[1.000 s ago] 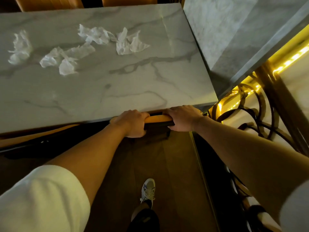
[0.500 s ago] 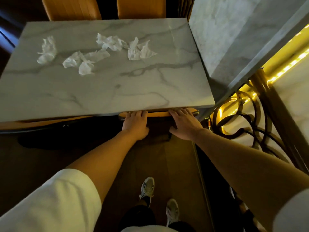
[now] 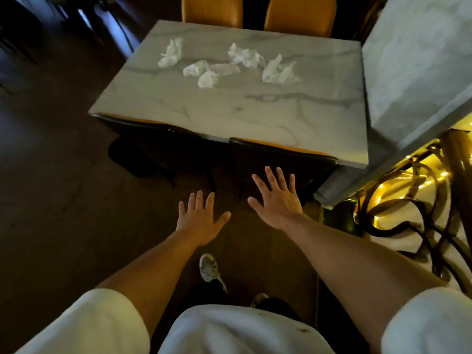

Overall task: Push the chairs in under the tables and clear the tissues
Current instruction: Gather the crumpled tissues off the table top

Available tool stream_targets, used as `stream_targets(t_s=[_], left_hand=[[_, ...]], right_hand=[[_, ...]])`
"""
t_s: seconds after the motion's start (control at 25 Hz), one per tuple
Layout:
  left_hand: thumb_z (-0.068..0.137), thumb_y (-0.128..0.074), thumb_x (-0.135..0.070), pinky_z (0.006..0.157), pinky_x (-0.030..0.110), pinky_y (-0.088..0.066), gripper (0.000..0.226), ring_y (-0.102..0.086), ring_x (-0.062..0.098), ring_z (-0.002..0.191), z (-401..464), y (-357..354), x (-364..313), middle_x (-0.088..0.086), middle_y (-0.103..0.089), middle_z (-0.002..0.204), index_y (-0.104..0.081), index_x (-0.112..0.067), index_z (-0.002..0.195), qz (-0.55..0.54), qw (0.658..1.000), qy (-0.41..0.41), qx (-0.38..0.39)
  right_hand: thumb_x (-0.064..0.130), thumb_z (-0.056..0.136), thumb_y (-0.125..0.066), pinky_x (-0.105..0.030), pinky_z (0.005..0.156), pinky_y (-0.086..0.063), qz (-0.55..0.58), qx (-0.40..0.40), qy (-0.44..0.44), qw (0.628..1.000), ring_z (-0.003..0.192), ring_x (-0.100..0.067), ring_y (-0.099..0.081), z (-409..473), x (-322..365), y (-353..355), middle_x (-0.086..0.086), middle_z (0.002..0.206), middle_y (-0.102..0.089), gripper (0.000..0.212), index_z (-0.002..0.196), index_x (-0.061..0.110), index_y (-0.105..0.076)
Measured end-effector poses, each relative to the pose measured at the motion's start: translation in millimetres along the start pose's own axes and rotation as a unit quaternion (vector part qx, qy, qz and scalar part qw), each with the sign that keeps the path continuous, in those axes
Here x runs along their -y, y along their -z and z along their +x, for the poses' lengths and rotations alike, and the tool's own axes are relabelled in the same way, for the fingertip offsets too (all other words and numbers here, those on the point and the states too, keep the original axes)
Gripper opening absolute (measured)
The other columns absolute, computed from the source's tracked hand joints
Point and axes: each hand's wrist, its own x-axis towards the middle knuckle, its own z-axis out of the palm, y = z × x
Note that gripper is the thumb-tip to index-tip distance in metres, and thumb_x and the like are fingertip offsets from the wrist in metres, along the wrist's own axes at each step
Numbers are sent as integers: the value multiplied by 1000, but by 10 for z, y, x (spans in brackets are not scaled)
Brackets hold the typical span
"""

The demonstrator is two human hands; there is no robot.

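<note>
Letting go now: left hand [image 3: 198, 221] & right hand [image 3: 277, 200] are hanging spread, holding nothing. Chair [image 3: 281, 155], gripped a sec ago, is sitting tucked under table [image 3: 229, 111] past the fingertips. Tissues [image 3: 240, 63] are waiting further ahead, prob next.

You only get the top rails of the two near chairs [image 3: 283, 149]; their seats sit hidden under the table [image 3: 229, 118]. The far chairs [image 3: 300, 14] get chopped by the top edge, and the dark floor [image 3: 51, 47] top-left is just blur.
</note>
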Motion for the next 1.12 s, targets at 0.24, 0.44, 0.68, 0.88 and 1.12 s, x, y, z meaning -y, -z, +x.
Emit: stream_targets(t_s=[0.24,0.44,0.68,0.88,1.12], left_hand=[[89,-8,-83,123,61,0,93,14,33,155,-473,-208,1011,13,12,169,7,-27,161,-55,994,94,-17],[89,-8,-82,123,61,3,93,15,35,154,-521,-178,2092,14,13,169,8,-26,161,-99,984,143,-27],[90,-11,-83,124,59,3,92,14,32,155,-457,-94,3378,11,11,170,8,-28,161,-190,961,197,-37],[91,-11,-82,124,58,5,91,16,31,154,-227,26,4292,11,12,170,8,-28,162,-186,962,198,-33],[90,-11,-83,124,57,6,93,16,30,155,385,328,5213,12,10,170,7,-26,162,-170,966,192,-35]], right_hand=[[73,98,-11,-61,122,11,-46,66,62,995,151,-32,26,115,900,-266,-2,169,21,71,160,43,6],[74,97,-9,-60,122,13,-61,93,110,988,151,-32,28,555,2000,-390,-2,169,21,71,160,44,7],[74,96,-8,-58,122,13,-60,79,138,985,152,-30,26,1185,3335,-487,-2,170,18,73,161,42,5],[74,97,-10,-58,123,11,-72,98,143,982,153,-30,24,1707,4151,-551,-3,170,17,73,161,40,2],[71,99,-13,-59,123,10,-103,112,193,969,155,-33,19,2653,4946,-590,-6,171,13,74,162,37,3]])
